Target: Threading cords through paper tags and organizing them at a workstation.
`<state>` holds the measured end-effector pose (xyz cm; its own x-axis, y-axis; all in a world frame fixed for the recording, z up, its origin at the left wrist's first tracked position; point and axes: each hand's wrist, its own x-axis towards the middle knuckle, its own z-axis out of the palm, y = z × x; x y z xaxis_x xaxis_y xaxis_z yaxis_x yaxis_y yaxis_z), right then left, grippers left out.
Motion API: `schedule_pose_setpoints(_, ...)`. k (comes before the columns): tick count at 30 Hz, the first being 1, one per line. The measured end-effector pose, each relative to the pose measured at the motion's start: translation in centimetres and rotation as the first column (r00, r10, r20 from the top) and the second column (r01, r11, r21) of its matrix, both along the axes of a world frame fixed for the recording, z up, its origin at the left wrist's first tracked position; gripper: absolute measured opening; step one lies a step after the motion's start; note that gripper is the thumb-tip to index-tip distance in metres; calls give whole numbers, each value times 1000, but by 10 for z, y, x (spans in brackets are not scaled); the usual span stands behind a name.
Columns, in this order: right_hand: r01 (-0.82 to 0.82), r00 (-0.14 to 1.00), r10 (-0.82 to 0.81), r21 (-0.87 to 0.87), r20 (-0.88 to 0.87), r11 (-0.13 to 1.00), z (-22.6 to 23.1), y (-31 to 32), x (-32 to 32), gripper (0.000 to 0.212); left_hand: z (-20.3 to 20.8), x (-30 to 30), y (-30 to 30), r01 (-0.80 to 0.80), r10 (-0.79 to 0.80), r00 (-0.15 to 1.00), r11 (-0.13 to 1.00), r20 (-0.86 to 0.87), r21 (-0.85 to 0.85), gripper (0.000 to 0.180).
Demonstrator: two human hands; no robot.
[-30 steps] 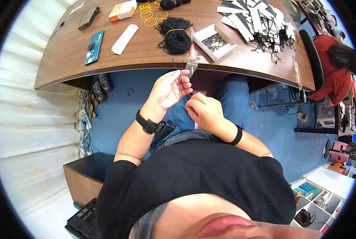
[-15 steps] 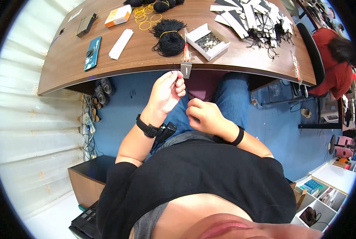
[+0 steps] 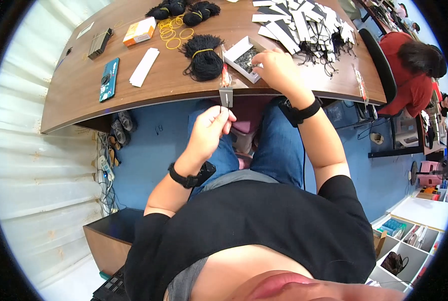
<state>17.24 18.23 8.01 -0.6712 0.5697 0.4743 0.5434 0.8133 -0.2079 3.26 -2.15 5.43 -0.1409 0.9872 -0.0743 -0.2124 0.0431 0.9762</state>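
My left hand (image 3: pixel 209 131) is closed in a pinch just below the table's front edge. A thin black cord, barely visible, is between its fingertips, right under a small grey piece (image 3: pixel 226 98) that hangs at the edge in clear wrap with red on it. My right hand (image 3: pixel 278 71) reaches over the edge into a shallow white box (image 3: pixel 237 50) of small dark and pale bits. Its fingers are bent together at the bits; whatever they grip is too small to make out. Left of the box lies a bundle of black cords (image 3: pixel 205 65) tied with a yellow band.
White and black tags (image 3: pixel 299 27) with black strings are heaped at the far right. Yellow rubber bands (image 3: pixel 169 35), an orange-white box (image 3: pixel 139 31), white strips (image 3: pixel 144 67) and a teal case (image 3: pixel 109 79) lie left. A person in red (image 3: pixel 409 70) sits beyond the table's right end.
My right hand has gone from near my lap up and right into the white box. My left hand has dropped slightly toward me, still pinched. The view has shifted a little.
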Motion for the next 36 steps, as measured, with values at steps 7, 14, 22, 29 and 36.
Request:
schedule_pose_setpoints(7,159,941,-82,-213,329,964,-2,20,-24,11,-2,1,-7,34,-25,994,996,-102,87,23)
schedule_pose_setpoints(14,144,968,-117,-109,221,984,-7,19,-25,9,0,-3,-9,30,-21,995,994,-95,101,23)
schedule_pose_setpoints(22,167,985,-172,-135,-19,977,-9,13,-19,11,1,1,-6,-10,16,998,994,-55,108,23)
schedule_pose_setpoints(29,-603,715,-130,-700,-687,384,19,-53,1,14,2,7,-2,-131,178,946,975,-271,181,25)
schedule_pose_setpoints(36,-717,686,-287,-689,-668,-109,12,-105,15,21,10,10,-5,-130,176,944,976,-280,175,23)
